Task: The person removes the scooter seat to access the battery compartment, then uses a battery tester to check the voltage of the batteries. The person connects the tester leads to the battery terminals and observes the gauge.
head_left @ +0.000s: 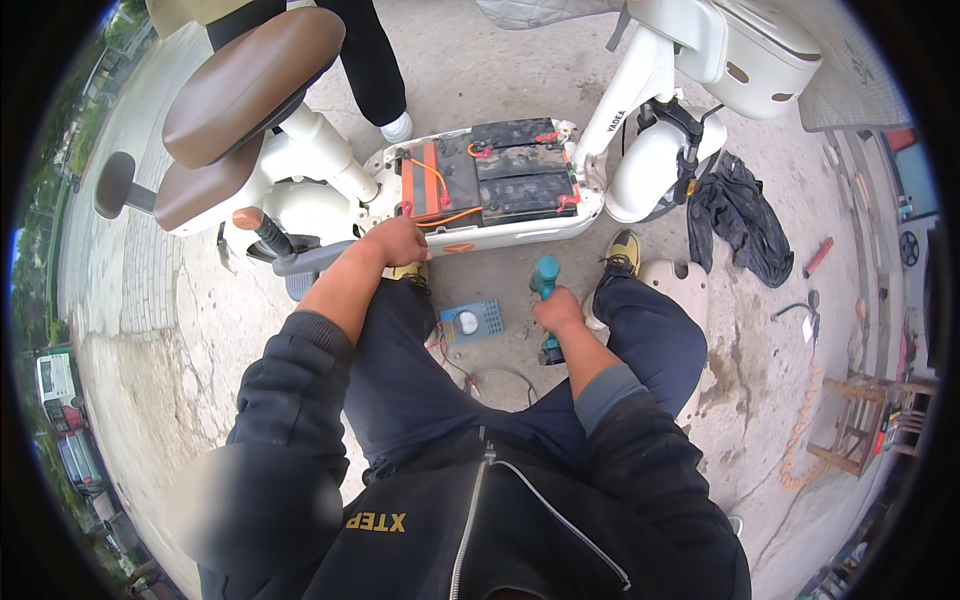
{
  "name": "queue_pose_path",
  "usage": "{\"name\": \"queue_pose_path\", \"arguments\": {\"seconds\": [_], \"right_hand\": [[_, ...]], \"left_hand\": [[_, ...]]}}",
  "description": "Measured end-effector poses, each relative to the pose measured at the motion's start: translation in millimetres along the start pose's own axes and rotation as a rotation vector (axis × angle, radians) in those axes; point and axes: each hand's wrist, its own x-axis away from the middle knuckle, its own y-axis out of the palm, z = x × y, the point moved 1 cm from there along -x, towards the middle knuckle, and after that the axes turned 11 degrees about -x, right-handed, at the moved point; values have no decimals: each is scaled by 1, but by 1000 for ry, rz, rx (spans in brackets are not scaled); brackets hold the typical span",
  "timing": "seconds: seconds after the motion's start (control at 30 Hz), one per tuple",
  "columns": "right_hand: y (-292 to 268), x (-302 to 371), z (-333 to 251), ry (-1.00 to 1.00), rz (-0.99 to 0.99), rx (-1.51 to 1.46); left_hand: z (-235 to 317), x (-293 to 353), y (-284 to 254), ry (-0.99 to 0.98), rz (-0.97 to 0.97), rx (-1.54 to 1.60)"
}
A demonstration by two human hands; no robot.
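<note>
I crouch before a white electric scooter (650,160) whose floor compartment stands uncovered, showing black batteries (510,170) with orange and red wires. My left hand (398,240) rests closed on the near rim of that compartment (480,240). My right hand (556,308) grips a teal cordless power tool (546,278), held upright between my knees, just below the scooter's floor edge. A small blue meter box (472,321) with a white dial lies on the concrete between my legs, thin wires trailing from it.
Brown seat cushions (245,85) rise at the left. Another person's dark trouser leg and white shoe (397,127) stand behind the scooter. A black cloth (745,215), a white panel (680,285), a red-handled tool (817,257) and a wooden stool (865,420) lie to the right.
</note>
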Motion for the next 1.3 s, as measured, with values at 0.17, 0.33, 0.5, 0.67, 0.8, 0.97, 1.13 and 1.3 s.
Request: {"name": "queue_pose_path", "arguments": {"seconds": [0.17, 0.33, 0.5, 0.67, 0.8, 0.97, 1.13, 1.3], "right_hand": [[0, -2, 2, 32, -50, -33], [2, -3, 2, 13, -30, -27], [0, -1, -3, 22, -18, -9], [0, 1, -3, 26, -18, -18], [1, -1, -2, -9, 1, -1], [2, -2, 0, -34, 5, 4], [1, 2, -1, -33, 6, -12], [0, 1, -2, -17, -12, -18]], "left_hand": [[0, 1, 0, -10, 26, 15], [1, 2, -2, -40, 14, 59], [1, 4, -3, -40, 36, 57], [1, 5, -3, -51, 31, 64], [2, 6, -6, -75, 26, 53], [9, 10, -16, -171, 48, -5], [14, 16, -23, -238, 95, -60], [11, 11, -22, -334, 120, -57]]}}
